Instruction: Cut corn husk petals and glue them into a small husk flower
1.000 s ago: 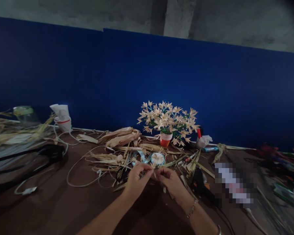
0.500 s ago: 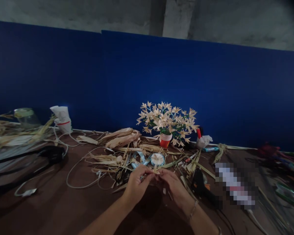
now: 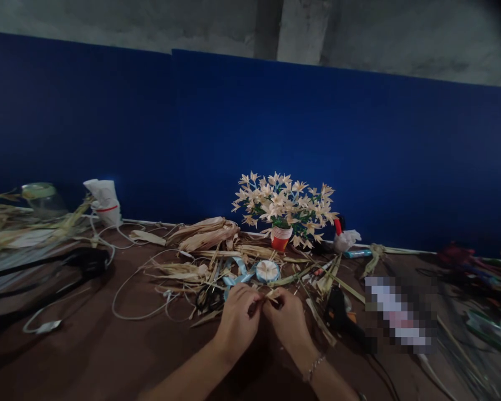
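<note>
Fingers curled and pinching, my left hand (image 3: 239, 316) and my right hand (image 3: 287, 318) meet just in front of the blue ribbon roll (image 3: 268, 271). Between their fingertips is a small pale piece of corn husk (image 3: 272, 295), mostly hidden by the fingers. A silvery bracelet circles my right wrist. Blue ribbon (image 3: 237, 273) trails left from the roll. Black-handled scissors (image 3: 209, 299) lie left of my left hand, partly under scraps. To the right of my right hand rests a black glue gun (image 3: 337, 309).
Behind the hands stands a red pot (image 3: 281, 239) of pale husk flowers (image 3: 281, 203). Dried husks (image 3: 209, 234) and strips spread across the brown table (image 3: 87, 356). White cord (image 3: 114, 301) loops at left, near a black strap (image 3: 83, 262). A pixelated power strip (image 3: 401, 314) lies right.
My right hand has curled in and turned its back more upward, its wrist shifting left. My left hand has moved slightly, and the husk piece stays between the fingertips.
</note>
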A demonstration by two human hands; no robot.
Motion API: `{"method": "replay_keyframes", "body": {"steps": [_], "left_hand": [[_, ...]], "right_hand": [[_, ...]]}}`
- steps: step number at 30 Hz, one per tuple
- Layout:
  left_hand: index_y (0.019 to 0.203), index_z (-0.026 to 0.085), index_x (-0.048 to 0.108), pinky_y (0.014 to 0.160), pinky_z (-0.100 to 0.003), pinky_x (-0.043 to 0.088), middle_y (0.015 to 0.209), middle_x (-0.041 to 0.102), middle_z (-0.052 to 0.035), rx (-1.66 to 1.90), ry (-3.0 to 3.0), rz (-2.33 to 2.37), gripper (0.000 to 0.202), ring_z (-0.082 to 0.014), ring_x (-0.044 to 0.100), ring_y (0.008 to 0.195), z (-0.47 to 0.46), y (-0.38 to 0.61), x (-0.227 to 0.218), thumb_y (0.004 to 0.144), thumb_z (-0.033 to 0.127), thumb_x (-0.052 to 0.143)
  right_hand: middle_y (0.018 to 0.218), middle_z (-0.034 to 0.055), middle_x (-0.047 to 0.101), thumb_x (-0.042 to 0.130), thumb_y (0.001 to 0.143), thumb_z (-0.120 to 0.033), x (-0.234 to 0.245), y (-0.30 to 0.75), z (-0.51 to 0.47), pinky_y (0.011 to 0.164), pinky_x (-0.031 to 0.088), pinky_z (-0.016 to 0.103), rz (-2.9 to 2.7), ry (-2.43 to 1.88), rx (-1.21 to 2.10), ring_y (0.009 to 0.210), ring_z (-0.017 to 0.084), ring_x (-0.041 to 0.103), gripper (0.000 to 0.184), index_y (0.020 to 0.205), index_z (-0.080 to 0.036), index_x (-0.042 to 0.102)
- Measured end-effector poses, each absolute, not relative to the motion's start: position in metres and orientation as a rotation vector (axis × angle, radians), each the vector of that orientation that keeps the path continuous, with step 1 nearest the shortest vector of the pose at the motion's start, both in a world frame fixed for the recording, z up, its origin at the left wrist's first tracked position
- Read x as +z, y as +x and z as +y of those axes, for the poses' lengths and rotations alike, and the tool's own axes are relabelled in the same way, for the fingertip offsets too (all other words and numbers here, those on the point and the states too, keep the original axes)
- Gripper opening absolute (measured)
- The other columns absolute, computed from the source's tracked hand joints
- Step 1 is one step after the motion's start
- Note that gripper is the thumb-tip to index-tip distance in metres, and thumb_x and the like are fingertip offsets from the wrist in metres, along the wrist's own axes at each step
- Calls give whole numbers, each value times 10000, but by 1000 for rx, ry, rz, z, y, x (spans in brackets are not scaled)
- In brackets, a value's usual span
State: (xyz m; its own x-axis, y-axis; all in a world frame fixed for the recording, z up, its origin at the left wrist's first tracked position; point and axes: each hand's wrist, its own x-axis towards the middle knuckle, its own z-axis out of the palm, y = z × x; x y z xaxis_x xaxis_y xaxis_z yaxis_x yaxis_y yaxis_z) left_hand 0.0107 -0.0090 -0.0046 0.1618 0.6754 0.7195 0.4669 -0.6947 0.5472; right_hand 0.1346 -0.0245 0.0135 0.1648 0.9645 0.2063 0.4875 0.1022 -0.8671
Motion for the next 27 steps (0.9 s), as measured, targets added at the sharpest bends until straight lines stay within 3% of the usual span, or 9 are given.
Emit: {"method": "replay_keyframes", "body": {"steps": [6,11,15,17,22,27], "left_hand": [[676,177,593,704,-308,448,707,629,-53,1606,2198,1172,141,-175,555,733,-8,11,-8,727,91,493],[659,165,624,654,-295,433,660,639,-40,1496,1747,1415,122,-177,567,654,8,-5,3,700,242,539],[617,142,623,573,-246,410,572,614,-8,1270,1289,1238,194,-145,545,564,12,-9,11,599,335,633],[605,135,610,573,-230,401,557,600,6,1219,1121,1119,213,-125,531,550,8,-7,14,550,330,678],[597,132,585,571,-214,382,540,579,22,1097,962,911,257,-94,500,520,1,-2,16,518,320,741],[630,129,622,580,-217,378,573,589,5,1131,1124,960,239,-107,505,554,2,-5,16,576,344,710]], "right_hand": [[609,16,633,540,674,-261,10,139,-23,525,351,231,-1543,-1693,449,559,155,545,93,615,-197,573],[620,28,608,515,699,-202,9,163,-17,584,379,259,-1644,-1689,146,603,171,548,105,603,-192,556],[888,65,612,486,770,-183,13,164,-19,765,390,308,-1872,-1231,34,844,191,539,161,906,-184,572],[946,58,598,484,789,-175,16,158,-23,781,374,318,-1974,-1101,46,889,191,519,201,975,-207,555],[860,34,599,469,825,-187,19,150,-29,732,338,319,-2008,-1073,84,816,178,510,114,835,-224,577],[818,35,589,466,830,-224,19,154,-27,752,337,314,-1877,-1113,249,802,179,506,109,782,-208,563]]}}
